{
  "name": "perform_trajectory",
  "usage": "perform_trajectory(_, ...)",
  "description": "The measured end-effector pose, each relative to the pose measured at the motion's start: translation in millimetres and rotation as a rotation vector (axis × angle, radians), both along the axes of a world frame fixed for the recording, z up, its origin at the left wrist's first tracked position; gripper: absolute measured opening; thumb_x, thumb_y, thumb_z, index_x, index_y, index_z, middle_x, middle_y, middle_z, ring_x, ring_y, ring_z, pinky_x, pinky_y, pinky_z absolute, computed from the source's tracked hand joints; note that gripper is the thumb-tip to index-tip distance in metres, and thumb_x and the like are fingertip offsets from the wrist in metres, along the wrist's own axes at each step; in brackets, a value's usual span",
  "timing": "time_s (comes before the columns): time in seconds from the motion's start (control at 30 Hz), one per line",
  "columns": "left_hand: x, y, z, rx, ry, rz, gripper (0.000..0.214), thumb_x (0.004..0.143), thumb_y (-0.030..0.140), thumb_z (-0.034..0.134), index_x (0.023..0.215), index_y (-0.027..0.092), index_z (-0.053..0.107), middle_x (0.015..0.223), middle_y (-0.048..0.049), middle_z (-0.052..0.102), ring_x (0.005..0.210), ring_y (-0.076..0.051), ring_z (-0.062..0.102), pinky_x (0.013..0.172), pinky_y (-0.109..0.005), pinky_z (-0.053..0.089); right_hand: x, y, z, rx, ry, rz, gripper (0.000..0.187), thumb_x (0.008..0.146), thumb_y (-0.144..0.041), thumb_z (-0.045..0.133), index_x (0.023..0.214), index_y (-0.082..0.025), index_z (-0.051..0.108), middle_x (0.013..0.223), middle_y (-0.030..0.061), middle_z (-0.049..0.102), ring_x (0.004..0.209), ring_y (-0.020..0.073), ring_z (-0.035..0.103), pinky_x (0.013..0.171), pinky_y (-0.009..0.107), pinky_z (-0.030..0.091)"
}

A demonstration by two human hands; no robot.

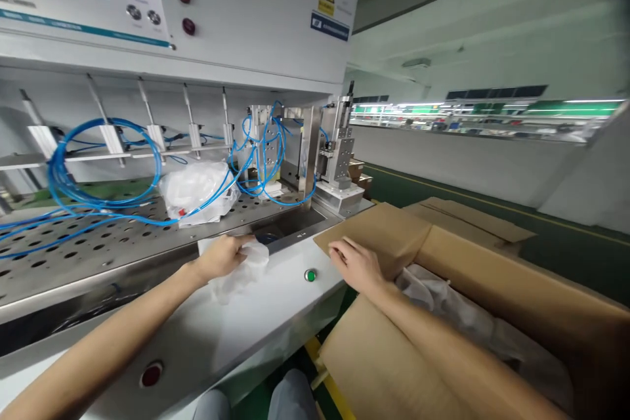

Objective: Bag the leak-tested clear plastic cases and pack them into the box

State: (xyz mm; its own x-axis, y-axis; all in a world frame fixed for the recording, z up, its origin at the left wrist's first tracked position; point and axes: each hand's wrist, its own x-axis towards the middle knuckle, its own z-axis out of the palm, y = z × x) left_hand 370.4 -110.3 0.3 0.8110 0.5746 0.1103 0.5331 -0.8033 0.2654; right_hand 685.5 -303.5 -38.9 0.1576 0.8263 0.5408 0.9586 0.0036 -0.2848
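Note:
My left hand point(224, 256) is closed on a crumpled, translucent plastic bag point(245, 269), which hangs over the white front ledge point(275, 282) of the machine. My right hand point(358, 267) is at the left edge of an open cardboard box point(492, 262), in front of its raised flap point(378, 236). The fingers of that hand are curled together, and what they hold, if anything, is hidden. Inside the box lies whitish, wrinkled plastic sheeting point(472, 321).
Coiled blue tubing point(105, 121) and a white plastic bundle point(199, 190) lie on the perforated metal bed point(63, 249). A green button point(310, 275) and a red button point(151, 374) are on the front ledge. Metal fixtures point(337, 151) stand at the bed's right end.

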Motion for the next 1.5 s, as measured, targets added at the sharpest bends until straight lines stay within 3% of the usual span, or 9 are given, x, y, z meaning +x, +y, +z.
perform_trajectory(0.13, -2, 8, -18.1, -0.050, -0.027, -0.007, 0.049, 0.083, 0.023, 0.054, 0.131, 0.020, 0.063, 0.109, -0.0091, 0.076, 0.090, -0.025, 0.072, 0.082, -0.036, 0.055, 34, 2, -13.5, -0.196, -0.047, -0.229, 0.022, 0.098, -0.029, 0.052, 0.093, -0.024, 0.073, 0.101, 0.0054, 0.071, 0.081, 0.0167, 0.064, 0.066, 0.025, 0.039)
perform_trajectory(0.27, -7, 11, -40.8, -0.043, -0.012, -0.023, 0.040, 0.091, 0.034, 0.050, 0.126, 0.022, 0.065, 0.120, -0.0078, 0.074, 0.104, -0.028, 0.072, 0.088, -0.038, 0.057, 46, 5, -31.9, -0.187, 0.048, -0.238, 0.024, 0.098, -0.029, 0.052, 0.088, -0.023, 0.073, 0.098, 0.0044, 0.072, 0.085, 0.0173, 0.064, 0.072, 0.025, 0.042)
perform_trajectory(0.4, -7, 8, -49.5, -0.019, 0.053, -0.063, 0.037, 0.094, 0.036, 0.049, 0.124, 0.024, 0.067, 0.125, -0.0061, 0.073, 0.110, -0.029, 0.071, 0.092, -0.038, 0.057, 45, 5, -33.8, -0.168, 0.079, -0.223, 0.023, 0.097, -0.029, 0.053, 0.088, -0.024, 0.074, 0.098, 0.0038, 0.073, 0.085, 0.0170, 0.064, 0.073, 0.025, 0.042)
perform_trajectory(0.6, -7, 1, -44.5, 0.032, 0.164, -0.066, 0.043, 0.100, 0.038, 0.041, 0.138, 0.027, 0.060, 0.138, -0.0076, 0.065, 0.121, -0.031, 0.066, 0.098, -0.043, 0.057, 44, 4, -32.0, -0.146, 0.104, -0.205, 0.023, 0.096, -0.027, 0.053, 0.085, -0.023, 0.072, 0.093, 0.0033, 0.071, 0.084, 0.0161, 0.064, 0.073, 0.024, 0.041)
perform_trajectory(0.77, -8, -19, -31.4, 0.298, 0.373, 0.039, 0.054, 0.096, 0.016, 0.034, 0.149, 0.018, 0.048, 0.122, -0.0168, 0.070, 0.100, -0.035, 0.072, 0.077, -0.049, 0.062, 44, 3, -33.7, -0.125, 0.107, -0.199, 0.023, 0.096, -0.027, 0.054, 0.083, -0.023, 0.072, 0.090, 0.0030, 0.071, 0.082, 0.0157, 0.063, 0.072, 0.024, 0.040)
perform_trajectory(0.97, -1, -43, -12.2, 0.453, 0.434, 0.135, 0.052, 0.087, -0.002, 0.030, 0.122, 0.012, 0.066, 0.109, -0.0186, 0.067, 0.097, -0.031, 0.069, 0.069, -0.041, 0.061, 45, 2, -35.2, -0.123, 0.112, -0.196, 0.024, 0.097, -0.029, 0.052, 0.084, -0.023, 0.072, 0.093, 0.0030, 0.071, 0.083, 0.0157, 0.063, 0.072, 0.024, 0.041)
perform_trajectory(1.23, -1, -44, -5.1, 0.563, 0.367, 0.116, 0.041, 0.096, 0.008, 0.033, 0.117, 0.015, 0.067, 0.112, -0.0163, 0.064, 0.100, -0.029, 0.065, 0.068, -0.035, 0.058, 47, 3, -35.5, -0.128, 0.099, -0.177, 0.026, 0.097, -0.032, 0.050, 0.084, -0.023, 0.071, 0.091, 0.0041, 0.071, 0.082, 0.0174, 0.064, 0.073, 0.025, 0.042)
perform_trajectory(1.33, -1, -41, -9.8, 0.510, 0.349, 0.074, 0.041, 0.098, 0.012, 0.030, 0.120, 0.016, 0.065, 0.111, -0.0143, 0.064, 0.099, -0.029, 0.066, 0.068, -0.035, 0.057, 48, 4, -35.2, -0.130, 0.095, -0.156, 0.026, 0.097, -0.031, 0.050, 0.083, -0.023, 0.070, 0.091, 0.0044, 0.070, 0.082, 0.0179, 0.064, 0.074, 0.026, 0.043)
perform_trajectory(1.5, 3, -36, -20.7, 0.201, 0.371, 0.023, 0.039, 0.086, 0.007, 0.042, 0.115, 0.016, 0.066, 0.108, -0.0122, 0.067, 0.090, -0.028, 0.071, 0.071, -0.036, 0.055, 50, 5, -36.2, -0.142, 0.090, -0.146, 0.027, 0.097, -0.031, 0.048, 0.084, -0.023, 0.070, 0.092, 0.0054, 0.070, 0.084, 0.0189, 0.064, 0.078, 0.027, 0.044)
